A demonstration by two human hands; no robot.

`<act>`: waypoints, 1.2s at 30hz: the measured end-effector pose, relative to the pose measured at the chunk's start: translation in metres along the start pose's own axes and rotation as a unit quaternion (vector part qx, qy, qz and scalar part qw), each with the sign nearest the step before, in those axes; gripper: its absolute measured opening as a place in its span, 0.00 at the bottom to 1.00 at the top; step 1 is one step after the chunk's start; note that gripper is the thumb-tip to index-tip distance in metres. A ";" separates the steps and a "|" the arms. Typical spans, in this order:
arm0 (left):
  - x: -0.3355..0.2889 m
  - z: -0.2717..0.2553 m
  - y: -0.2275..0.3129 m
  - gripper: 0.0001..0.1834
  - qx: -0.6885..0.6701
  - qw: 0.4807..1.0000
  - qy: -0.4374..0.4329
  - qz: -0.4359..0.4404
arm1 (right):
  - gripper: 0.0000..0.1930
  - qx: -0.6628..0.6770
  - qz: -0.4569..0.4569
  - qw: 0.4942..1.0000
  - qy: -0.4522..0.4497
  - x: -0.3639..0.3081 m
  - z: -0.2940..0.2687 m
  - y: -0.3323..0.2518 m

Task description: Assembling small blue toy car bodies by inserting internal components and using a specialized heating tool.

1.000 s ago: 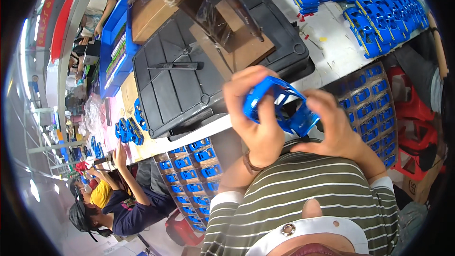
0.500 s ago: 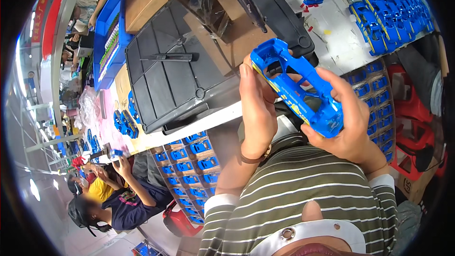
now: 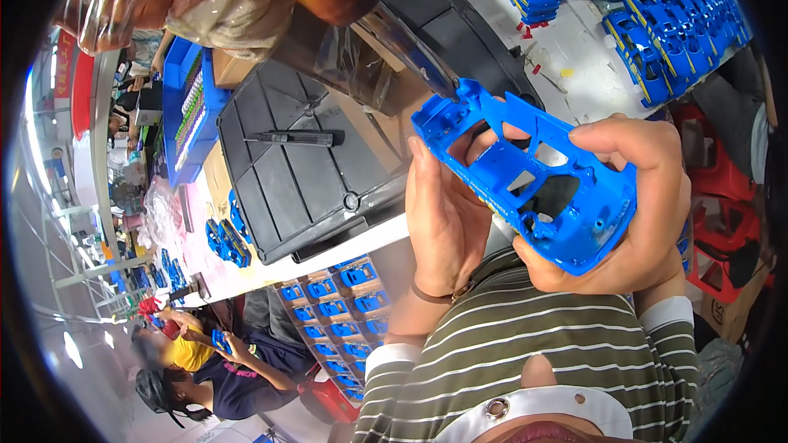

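A blue toy car body shell [image 3: 497, 168] is held up in front of my chest, its hollow underside and window openings facing me. My right hand [image 3: 644, 205] wraps round its near right end, with fingers over the edge and the thumb below. My left hand [image 3: 443, 217] is against the shell's left side, fingertips pointing up and the other fingers partly hidden behind it. Just beyond the shell's far end, a dark slanted bar [image 3: 410, 45] comes down over a black ribbed plastic lid [image 3: 295, 189].
A black pen-like tool [image 3: 291, 138] lies on the lid. Blue shells [image 3: 673, 41] are stacked at the far right; trays of shells [image 3: 332, 308] stand below the table edge. Blurred brown-orange objects and plastic wrap [image 3: 230, 8] hang overhead. Red stools [image 3: 714, 230] stand right, a co-worker [image 3: 238, 377] sits left.
The shell has been tipped so its inside faces me more, and has come nearer. My right hand has shifted right and turned with it. Blurred objects have entered the view at the top.
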State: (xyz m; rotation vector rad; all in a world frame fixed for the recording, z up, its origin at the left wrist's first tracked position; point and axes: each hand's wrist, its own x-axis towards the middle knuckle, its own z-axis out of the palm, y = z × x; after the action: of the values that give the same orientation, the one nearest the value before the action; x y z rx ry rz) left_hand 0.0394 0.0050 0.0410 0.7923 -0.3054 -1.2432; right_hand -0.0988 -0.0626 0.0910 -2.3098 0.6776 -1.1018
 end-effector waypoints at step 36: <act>-0.003 0.008 0.010 0.34 0.085 0.996 0.008 0.033 | 0.41 0.066 0.046 0.989 -0.124 0.007 -0.016 -0.001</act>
State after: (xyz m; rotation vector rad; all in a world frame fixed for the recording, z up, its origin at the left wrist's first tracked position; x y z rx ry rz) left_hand 0.0407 0.0057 0.0539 0.9310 -0.4251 -1.1593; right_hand -0.1077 -0.0696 0.1040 -2.2293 0.5898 -0.7762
